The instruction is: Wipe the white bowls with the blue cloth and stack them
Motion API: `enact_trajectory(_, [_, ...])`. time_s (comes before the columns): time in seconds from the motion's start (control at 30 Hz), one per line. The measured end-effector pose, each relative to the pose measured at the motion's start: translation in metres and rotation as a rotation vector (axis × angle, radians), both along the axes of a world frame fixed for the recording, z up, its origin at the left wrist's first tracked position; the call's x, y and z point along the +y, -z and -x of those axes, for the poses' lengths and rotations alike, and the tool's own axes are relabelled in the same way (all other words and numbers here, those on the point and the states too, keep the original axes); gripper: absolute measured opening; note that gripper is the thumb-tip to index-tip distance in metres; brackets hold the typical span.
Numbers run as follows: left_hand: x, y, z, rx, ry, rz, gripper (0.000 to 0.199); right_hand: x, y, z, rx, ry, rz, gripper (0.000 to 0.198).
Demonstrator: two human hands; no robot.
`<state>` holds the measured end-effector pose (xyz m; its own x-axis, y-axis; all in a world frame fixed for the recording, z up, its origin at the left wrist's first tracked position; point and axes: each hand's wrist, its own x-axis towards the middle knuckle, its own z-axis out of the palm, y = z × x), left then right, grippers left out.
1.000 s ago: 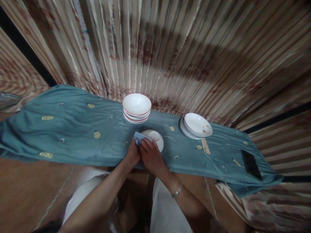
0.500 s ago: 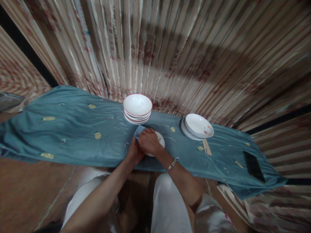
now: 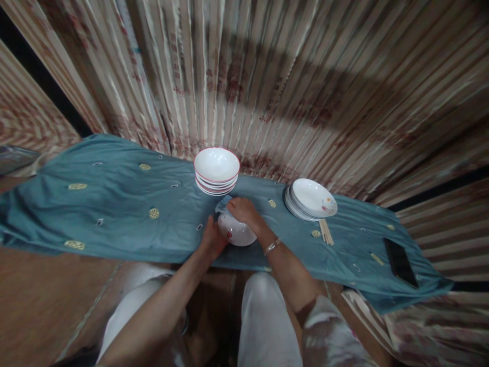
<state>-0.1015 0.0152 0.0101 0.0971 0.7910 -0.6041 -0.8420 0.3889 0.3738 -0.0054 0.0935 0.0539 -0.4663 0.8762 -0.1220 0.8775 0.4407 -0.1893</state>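
Note:
Near the table's front edge, in the head view, I hold a white bowl (image 3: 241, 233) with small red flowers. My left hand (image 3: 214, 238) is closed around its left side, the fingertips partly hidden. My right hand (image 3: 243, 210) lies at the far rim, its fingers closed on a light blue cloth (image 3: 222, 205) that pokes out to the left. Just beyond the cloth rises a stack of white bowls (image 3: 217, 165) with red rims. Farther right is a stack of white dishes (image 3: 314, 198), the top one flowered.
A blue-green cloth (image 3: 122, 204) with yellow pineapples covers the long, narrow table. Several chopsticks (image 3: 326, 232) lie by the right-hand stack, and a black phone (image 3: 400, 262) rests near the right end. A patterned curtain (image 3: 267, 76) hangs directly behind the table.
The bowl has tilted, so its flowered side now shows. My right hand has shifted slightly right, away from the left, along with the blue cloth. Both stacks are unmoved.

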Motion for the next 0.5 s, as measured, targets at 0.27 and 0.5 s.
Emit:
enact_trajectory(0.27, [-0.002,-0.011,-0.002,0.014,-0.005,0.010,0.062,0.019,0.016,-0.029,0.251,0.246,0.125,0.041])
enact_trajectory(0.5, [-0.002,-0.008,-0.003,-0.004,-0.011,-0.016,0.062,0.007,0.028,-0.045,0.342,0.339,0.070,0.047])
